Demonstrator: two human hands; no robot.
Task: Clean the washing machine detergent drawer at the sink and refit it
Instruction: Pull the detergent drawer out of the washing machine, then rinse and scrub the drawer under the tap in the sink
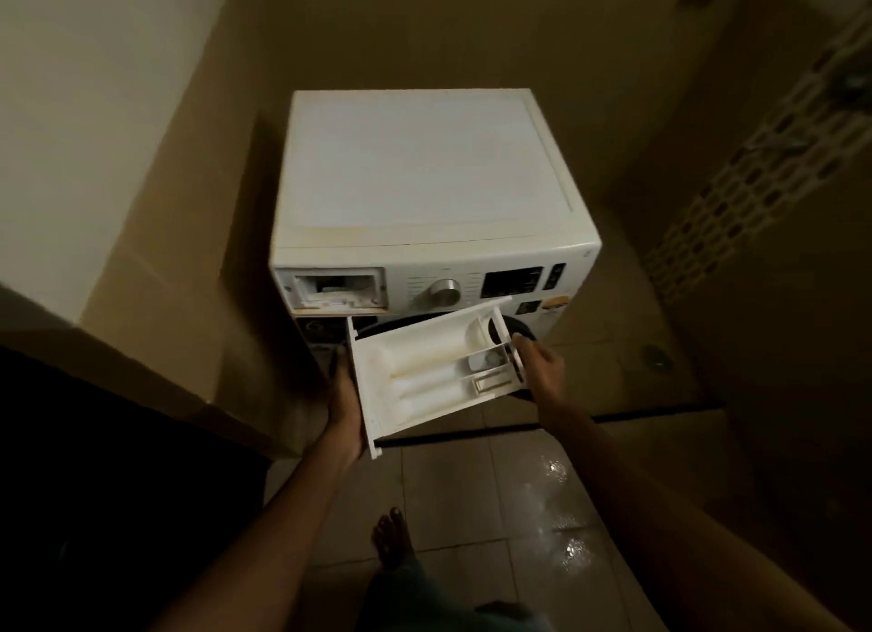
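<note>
Both hands grasp the detergent drawer (424,372), which is out of the washing machine (424,169) and tilted between them. The left hand (347,395) clasps its left end and the right hand (542,362) curls round its right end. The open drawer slot (335,289) lies just beyond the left hand.
</note>
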